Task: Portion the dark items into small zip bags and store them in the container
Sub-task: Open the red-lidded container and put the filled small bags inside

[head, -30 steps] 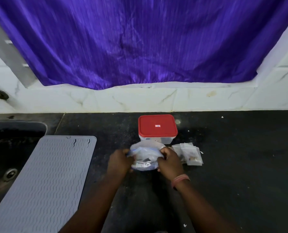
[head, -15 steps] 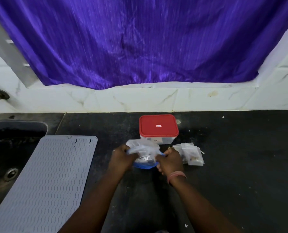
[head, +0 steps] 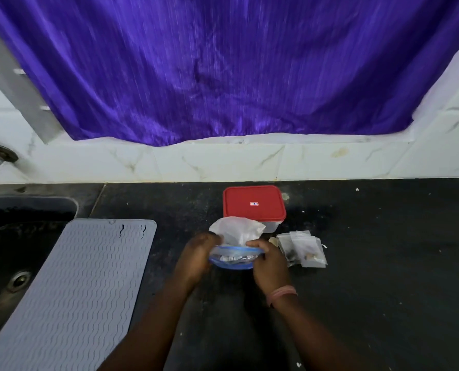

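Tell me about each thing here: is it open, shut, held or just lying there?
Container: shut, red lid on.
Big zip bag: held up by both hands, mouth pulled open.
Left hand: gripping the bag.
Right hand: gripping the bag.
Small zip bags: lying flat on the counter.
Grey mat: lying flat beside the sink.

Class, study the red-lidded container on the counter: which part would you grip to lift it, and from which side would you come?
Grip the container by its two short side walls just under the red lid, coming from above. The lid is flat and overhangs the walls, giving the fingers a lip. The near side is blocked by the big bag that both hands hold.
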A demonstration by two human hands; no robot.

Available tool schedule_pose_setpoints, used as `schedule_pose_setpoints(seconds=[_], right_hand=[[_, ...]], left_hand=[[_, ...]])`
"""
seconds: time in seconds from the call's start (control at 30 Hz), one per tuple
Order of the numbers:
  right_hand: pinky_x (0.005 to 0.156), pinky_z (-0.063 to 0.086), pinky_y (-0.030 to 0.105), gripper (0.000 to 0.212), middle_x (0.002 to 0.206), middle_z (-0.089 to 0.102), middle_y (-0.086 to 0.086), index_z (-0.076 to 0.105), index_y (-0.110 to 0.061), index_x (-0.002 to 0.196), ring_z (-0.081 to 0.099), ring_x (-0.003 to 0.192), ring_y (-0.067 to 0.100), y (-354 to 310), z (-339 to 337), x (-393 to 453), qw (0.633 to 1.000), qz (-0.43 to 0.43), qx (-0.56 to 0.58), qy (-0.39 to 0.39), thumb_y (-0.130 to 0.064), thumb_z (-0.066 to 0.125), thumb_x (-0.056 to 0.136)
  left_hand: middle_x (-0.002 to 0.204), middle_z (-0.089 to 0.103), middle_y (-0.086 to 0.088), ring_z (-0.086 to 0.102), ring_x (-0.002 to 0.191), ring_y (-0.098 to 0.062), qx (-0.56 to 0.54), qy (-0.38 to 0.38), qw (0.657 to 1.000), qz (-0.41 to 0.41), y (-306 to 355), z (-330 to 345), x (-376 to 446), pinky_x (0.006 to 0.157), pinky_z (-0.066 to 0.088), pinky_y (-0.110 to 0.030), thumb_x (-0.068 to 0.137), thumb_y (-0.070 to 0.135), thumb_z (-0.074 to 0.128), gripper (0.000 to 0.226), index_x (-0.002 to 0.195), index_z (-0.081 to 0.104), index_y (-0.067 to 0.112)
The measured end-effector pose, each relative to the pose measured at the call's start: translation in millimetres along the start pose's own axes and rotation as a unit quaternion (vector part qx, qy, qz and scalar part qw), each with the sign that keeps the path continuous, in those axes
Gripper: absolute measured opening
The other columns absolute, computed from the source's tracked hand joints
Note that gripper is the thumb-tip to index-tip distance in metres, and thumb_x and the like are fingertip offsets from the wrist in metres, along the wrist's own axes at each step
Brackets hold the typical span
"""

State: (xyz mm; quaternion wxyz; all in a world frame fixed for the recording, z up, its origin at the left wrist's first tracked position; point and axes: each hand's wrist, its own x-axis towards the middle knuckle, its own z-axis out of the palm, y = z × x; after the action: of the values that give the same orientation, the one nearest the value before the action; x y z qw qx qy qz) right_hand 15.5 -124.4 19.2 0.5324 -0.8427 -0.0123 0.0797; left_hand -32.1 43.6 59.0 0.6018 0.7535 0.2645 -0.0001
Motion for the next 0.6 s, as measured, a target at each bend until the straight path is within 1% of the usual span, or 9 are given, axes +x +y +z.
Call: schedule_pose_setpoints(seconds=[0.03,0.1,0.13,0.17,0.23,0.33,0.43,0.5,0.6], right_hand=[[0.093,0.053,0.031,0.048,0.098,0.067,-0.004,0.074,-0.020,0.089,0.064,0.100,0.015,0.8,-5.8,4.6,1.000,-0.002,0.007,-0.007,0.014,0.043,0.075],[0.088,0.053,0.027,0.050,0.096,0.070,-0.001,0.074,-0.024,0.079,0.066,0.096,0.013,2.5,-16.8,11.0,0.999,-0.003,0.006,-0.034,0.013,0.042,0.073],[0.085,0.055,0.028,0.050,0.095,0.072,-0.001,0.075,-0.024,0.077,0.067,0.093,0.012,1.3,-20.5,12.8,0.998,-0.008,0.008,-0.054,0.013,0.041,0.073],[0.080,0.058,0.032,0.051,0.093,0.073,-0.002,0.076,-0.024,0.077,0.069,0.088,0.014,0.0,-22.8,14.0,0.997,-0.016,0.014,-0.074,0.013,0.041,0.074],[0.059,0.058,0.038,0.051,0.088,0.074,0.000,0.078,-0.021,0.077,0.070,0.073,0.025,-6.4,-24.5,13.2,0.992,-0.024,0.040,-0.114,0.014,0.040,0.075],[0.045,0.047,0.030,0.054,0.098,0.075,-0.001,0.078,-0.020,0.075,0.067,0.066,0.031,-16.1,-33.3,16.5,0.986,-0.043,0.061,-0.150,0.017,0.039,0.075],[0.042,0.041,0.026,0.056,0.110,0.074,0.008,0.068,-0.016,0.058,0.060,0.061,0.029,-9.7,-52.8,27.7,0.981,-0.014,0.172,-0.094,0.026,0.036,0.077],[0.044,0.042,0.026,0.049,0.108,0.073,0.017,0.063,-0.010,0.056,0.059,0.066,0.030,-2.2,-56.9,33.8,0.966,0.034,0.252,-0.033,0.026,0.038,0.078],[0.059,0.052,0.032,0.034,0.096,0.071,0.016,0.068,-0.013,0.079,0.063,0.080,0.033,-2.9,-46.6,34.2,0.942,0.102,0.316,0.047,0.018,0.053,0.082]], left_hand=[[0.097,0.071,-0.001,0.069,0.081,-0.012,-0.049,0.020,0.998,-0.035,-3.1,-6.0,5.1,0.069,0.055,-0.025,0.091,0.041,0.063,0.024,0.093,0.070,0.018],[0.116,0.064,0.001,0.067,0.104,-0.019,0.007,0.069,0.996,-0.053,-8.7,-19.6,13.5,0.086,0.055,-0.031,0.083,0.058,0.071,0.052,0.121,0.064,0.022],[0.125,0.059,0.000,0.063,0.111,-0.021,0.028,0.053,0.996,-0.066,-11.0,-23.5,16.2,0.092,0.054,-0.035,0.079,0.057,0.077,0.067,0.133,0.056,0.024],[0.124,0.059,-0.003,0.063,0.109,-0.021,-0.004,0.017,0.996,-0.084,-9.7,-23.3,16.9,0.091,0.055,-0.036,0.080,0.049,0.080,0.069,0.137,0.054,0.023],[0.105,0.070,-0.012,0.067,0.086,-0.022,-0.137,-0.041,0.981,-0.131,-3.6,-20.4,11.9,0.070,0.057,-0.031,0.090,0.028,0.075,0.041,0.124,0.065,0.009],[0.077,0.074,-0.015,0.068,0.057,-0.020,-0.167,0.010,0.974,-0.153,-1.9,-22.5,10.1,0.049,0.053,-0.027,0.093,0.015,0.070,0.021,0.104,0.072,-0.003],[0.071,0.065,-0.012,0.054,0.055,-0.014,-0.161,0.048,0.969,-0.181,-12.6,-40.3,16.6,0.053,0.047,-0.026,0.092,0.020,0.072,0.022,0.102,0.073,0.000],[0.073,0.067,-0.012,0.056,0.060,-0.016,-0.150,0.045,0.969,-0.192,-17.9,-47.6,16.3,0.059,0.050,-0.029,0.091,0.025,0.074,0.024,0.100,0.074,0.003],[0.074,0.066,-0.012,0.055,0.063,-0.019,-0.132,0.058,0.974,-0.176,-17.0,-40.2,14.1,0.058,0.049,-0.030,0.092,0.031,0.072,0.029,0.097,0.072,0.003]])
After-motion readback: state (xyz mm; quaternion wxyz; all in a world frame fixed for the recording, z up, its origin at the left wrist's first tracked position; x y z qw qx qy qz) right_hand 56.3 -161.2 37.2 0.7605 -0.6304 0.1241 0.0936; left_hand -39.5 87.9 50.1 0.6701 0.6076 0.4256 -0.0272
